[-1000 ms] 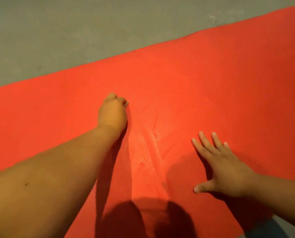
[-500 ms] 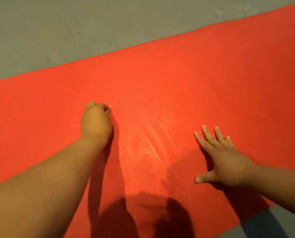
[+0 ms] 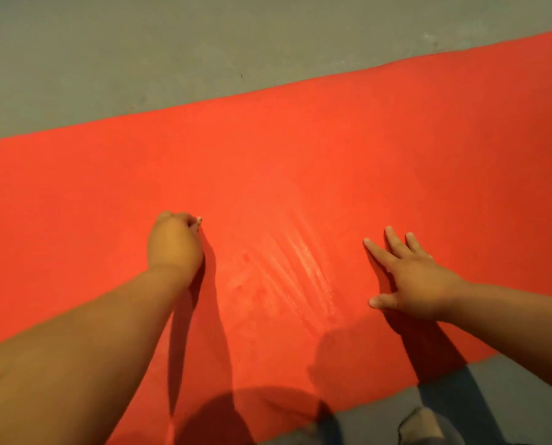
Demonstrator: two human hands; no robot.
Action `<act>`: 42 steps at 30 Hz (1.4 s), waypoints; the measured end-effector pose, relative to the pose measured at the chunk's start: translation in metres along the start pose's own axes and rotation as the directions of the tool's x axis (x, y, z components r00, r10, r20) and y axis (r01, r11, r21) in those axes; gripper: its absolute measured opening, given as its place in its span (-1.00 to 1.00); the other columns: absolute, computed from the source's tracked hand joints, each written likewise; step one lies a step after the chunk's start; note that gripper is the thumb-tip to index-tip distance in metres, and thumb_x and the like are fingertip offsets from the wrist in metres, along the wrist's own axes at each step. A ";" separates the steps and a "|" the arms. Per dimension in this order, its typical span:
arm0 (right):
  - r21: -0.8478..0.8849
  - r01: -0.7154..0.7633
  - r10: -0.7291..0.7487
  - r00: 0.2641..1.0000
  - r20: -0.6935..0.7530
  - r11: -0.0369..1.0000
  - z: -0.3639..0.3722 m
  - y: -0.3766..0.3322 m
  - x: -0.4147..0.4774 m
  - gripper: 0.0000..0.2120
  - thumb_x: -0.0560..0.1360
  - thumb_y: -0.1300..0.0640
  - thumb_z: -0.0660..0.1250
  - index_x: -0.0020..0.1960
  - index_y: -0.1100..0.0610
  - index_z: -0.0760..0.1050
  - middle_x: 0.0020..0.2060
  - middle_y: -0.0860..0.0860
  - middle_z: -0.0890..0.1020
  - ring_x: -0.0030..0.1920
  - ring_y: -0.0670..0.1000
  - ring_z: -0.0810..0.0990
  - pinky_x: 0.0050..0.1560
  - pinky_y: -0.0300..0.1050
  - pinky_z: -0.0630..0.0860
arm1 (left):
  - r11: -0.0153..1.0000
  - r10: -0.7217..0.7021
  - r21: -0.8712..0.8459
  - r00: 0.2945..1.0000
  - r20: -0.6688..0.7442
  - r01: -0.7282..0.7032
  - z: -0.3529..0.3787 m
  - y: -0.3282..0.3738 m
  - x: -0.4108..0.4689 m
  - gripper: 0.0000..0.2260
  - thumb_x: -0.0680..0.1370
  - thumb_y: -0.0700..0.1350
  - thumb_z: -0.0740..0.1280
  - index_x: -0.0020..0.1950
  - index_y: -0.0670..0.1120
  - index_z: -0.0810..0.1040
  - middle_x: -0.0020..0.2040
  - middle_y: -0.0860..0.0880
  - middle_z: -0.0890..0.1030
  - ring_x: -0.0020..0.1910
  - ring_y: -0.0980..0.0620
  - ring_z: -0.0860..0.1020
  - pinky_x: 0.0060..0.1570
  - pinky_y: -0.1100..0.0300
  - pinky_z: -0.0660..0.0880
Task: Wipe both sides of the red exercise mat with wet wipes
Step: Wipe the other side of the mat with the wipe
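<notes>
From my feed, the red exercise mat (image 3: 300, 155) lies flat on a smooth grey floor (image 3: 172, 43) that looks like bare concrete with faint scuffs. The mat is a long matte band with a soft, slightly foamy look. Its long axis runs left to right across my view and tilts upward toward the right, with the far edge against the floor above and the near edge showing at lower right. Between the two hands a fan of shiny wet streaks (image 3: 303, 261) glistens on the surface. The left hand (image 3: 175, 244) reaches out on a straight forearm from the lower left, knuckles up, fingers curled into a fist pressed to the mat. A small whitish scrap of wet wipe (image 3: 199, 221) pokes out at the fingertips, so I read the hand as clenched around it. The right hand (image 3: 419, 284) comes in from the right edge and rests palm down on the mat, fingers straight and spread, thumb stuck out sideways, holding nothing. Both arms throw dark shadows toward me across the red.
</notes>
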State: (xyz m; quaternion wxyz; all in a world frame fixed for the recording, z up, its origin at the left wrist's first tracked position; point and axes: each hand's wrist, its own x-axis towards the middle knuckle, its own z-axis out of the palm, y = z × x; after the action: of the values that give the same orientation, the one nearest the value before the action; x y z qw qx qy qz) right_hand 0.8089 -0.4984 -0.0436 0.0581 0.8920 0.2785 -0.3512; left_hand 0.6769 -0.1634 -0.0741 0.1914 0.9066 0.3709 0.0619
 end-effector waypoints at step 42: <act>-0.082 0.066 -0.065 0.998 0.010 0.994 0.073 -0.080 -0.085 -0.10 0.45 -0.27 0.28 0.51 -0.21 -0.29 0.52 0.02 -0.30 0.52 0.19 -0.22 0.48 0.16 0.06 | 0.940 0.318 0.105 0.945 0.071 -0.324 -0.036 -0.093 -0.148 -0.84 0.58 -0.17 0.28 -0.02 -0.17 0.65 -0.10 -0.19 0.55 -0.07 -0.23 0.56 -0.09 0.03 0.46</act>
State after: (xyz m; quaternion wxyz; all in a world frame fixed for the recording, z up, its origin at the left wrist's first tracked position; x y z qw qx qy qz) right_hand 0.6718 -0.4921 -0.0347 0.0840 0.8779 0.3216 -0.3446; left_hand 0.5014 -0.1955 -0.0731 0.1360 0.9658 0.2159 0.0468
